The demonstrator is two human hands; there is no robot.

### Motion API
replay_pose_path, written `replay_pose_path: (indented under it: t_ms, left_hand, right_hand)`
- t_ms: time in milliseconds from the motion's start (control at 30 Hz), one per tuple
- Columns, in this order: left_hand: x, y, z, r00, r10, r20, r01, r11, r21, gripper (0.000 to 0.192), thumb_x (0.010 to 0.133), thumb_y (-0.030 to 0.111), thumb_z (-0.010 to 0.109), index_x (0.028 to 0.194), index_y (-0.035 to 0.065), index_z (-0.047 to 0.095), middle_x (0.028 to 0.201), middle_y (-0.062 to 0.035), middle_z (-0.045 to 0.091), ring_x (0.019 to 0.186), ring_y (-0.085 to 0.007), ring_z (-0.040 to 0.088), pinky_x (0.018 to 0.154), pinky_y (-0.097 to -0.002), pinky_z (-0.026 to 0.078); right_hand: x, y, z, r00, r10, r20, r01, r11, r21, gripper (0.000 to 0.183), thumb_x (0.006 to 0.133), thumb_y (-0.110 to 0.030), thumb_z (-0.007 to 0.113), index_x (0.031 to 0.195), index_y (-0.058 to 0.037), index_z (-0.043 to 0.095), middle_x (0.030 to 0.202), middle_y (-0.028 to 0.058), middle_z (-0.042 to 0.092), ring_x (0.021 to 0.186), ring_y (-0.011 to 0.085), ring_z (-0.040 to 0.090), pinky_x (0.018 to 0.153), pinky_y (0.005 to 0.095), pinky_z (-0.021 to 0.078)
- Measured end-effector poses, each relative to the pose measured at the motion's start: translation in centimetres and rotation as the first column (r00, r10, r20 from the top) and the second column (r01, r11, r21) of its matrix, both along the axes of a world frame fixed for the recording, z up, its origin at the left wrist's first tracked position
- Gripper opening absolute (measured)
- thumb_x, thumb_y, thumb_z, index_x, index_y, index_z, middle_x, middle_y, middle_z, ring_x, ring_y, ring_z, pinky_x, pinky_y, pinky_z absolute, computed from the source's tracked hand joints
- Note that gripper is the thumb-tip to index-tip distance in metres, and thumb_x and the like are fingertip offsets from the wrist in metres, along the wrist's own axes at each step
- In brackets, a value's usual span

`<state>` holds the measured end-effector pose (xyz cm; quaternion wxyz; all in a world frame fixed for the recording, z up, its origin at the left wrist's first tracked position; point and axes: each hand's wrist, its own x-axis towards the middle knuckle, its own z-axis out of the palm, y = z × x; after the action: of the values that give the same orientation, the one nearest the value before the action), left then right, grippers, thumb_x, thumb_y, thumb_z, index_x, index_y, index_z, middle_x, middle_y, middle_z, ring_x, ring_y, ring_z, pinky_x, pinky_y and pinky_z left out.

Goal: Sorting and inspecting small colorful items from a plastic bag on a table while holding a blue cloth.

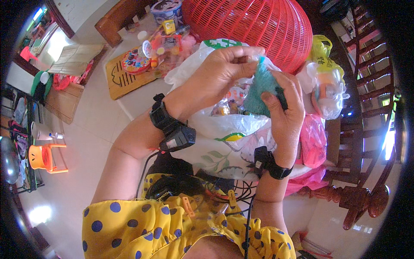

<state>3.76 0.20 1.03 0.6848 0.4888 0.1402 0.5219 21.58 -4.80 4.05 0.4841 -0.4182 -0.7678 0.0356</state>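
My right hand grips a small teal fuzzy cloth piece, thumb on its near face and fingers behind it. My left hand is at the cloth's upper tip, fingers pinched together; a bit of clear or white material shows at the fingertips, too small to name. Below both hands a white plastic bag lies open, with small wrapped items inside. The bag rests on a surface with a butterfly and leaf print. Each wrist wears a black strap with a small device.
Beyond my hands stands a large red plastic basket. To the left are a wooden board, a colourful round container and packets. On the right lie a pink bag and a clear bag beside wooden railings. Black cables hang near my lap.
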Motion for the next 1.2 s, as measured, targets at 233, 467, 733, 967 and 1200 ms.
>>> replay_pose_path:
  t_ms: [233, 467, 733, 967, 1200]
  left_hand:
    - [-1.3, 0.3, 0.9, 0.987, 0.148, -0.066, -0.150, 0.988, -0.029, 0.040, 0.100, 0.025, 0.062, 0.134, 0.0033, 0.058, 0.116, -0.0055, 0.068, 0.106, -0.0151, 0.066, 0.097, -0.0329, 0.051]
    - [-0.4, -0.8, 1.2, 0.973, 0.028, -0.229, -0.046, 0.996, -0.072, 0.037, 0.104, 0.039, 0.052, 0.122, 0.0079, 0.062, 0.109, -0.0012, 0.066, 0.095, -0.0119, 0.067, 0.071, -0.0253, 0.056]
    - [-1.0, -0.7, 1.0, 0.969, -0.020, -0.247, -0.026, 0.983, -0.182, 0.031, 0.104, 0.036, 0.053, 0.113, 0.0088, 0.063, 0.097, 0.0030, 0.062, 0.086, -0.0071, 0.062, 0.068, -0.0244, 0.055]
    - [-1.8, 1.6, -0.4, 0.710, 0.624, -0.326, -0.481, 0.769, 0.421, 0.026, 0.105, 0.017, 0.051, 0.122, 0.0006, 0.061, 0.112, -0.0071, 0.067, 0.096, -0.0155, 0.068, 0.079, -0.0293, 0.057]
    - [-4.0, 1.0, 1.1, -0.133, 0.955, -0.266, -0.415, 0.190, 0.890, 0.054, 0.094, 0.016, 0.064, 0.138, -0.0065, 0.044, 0.125, -0.0252, 0.056, 0.107, -0.0388, 0.058, 0.092, -0.0427, 0.049]
  right_hand:
    - [-0.1, -0.2, 0.6, 0.989, 0.132, 0.073, -0.126, 0.989, -0.078, 0.041, 0.072, 0.002, 0.070, 0.112, -0.0026, 0.068, 0.106, 0.0135, 0.066, 0.102, 0.0316, 0.063, 0.092, 0.0395, 0.0497]
    - [-0.2, 0.7, -0.2, 0.995, -0.073, -0.062, 0.076, 0.995, 0.062, 0.043, 0.074, -0.003, 0.073, 0.116, -0.0056, 0.069, 0.106, 0.0138, 0.066, 0.101, 0.0318, 0.062, 0.091, 0.0407, 0.0492]
    - [-0.5, 0.3, 0.1, 0.967, -0.009, 0.253, 0.009, 1.000, 0.001, 0.034, 0.073, -0.004, 0.074, 0.107, -0.0060, 0.073, 0.107, 0.0101, 0.066, 0.103, 0.0319, 0.058, 0.092, 0.0419, 0.0471]
    - [0.1, 0.7, -0.2, 0.994, -0.060, 0.089, 0.054, 0.996, 0.068, 0.042, 0.068, 0.000, 0.073, 0.109, -0.0067, 0.072, 0.106, 0.0127, 0.067, 0.102, 0.0317, 0.061, 0.091, 0.0405, 0.0493]
    - [0.4, 0.9, -0.5, 0.986, -0.164, -0.008, 0.164, 0.983, 0.081, 0.043, 0.075, -0.001, 0.072, 0.117, -0.0084, 0.071, 0.107, 0.0134, 0.065, 0.101, 0.0298, 0.062, 0.093, 0.0383, 0.0491]
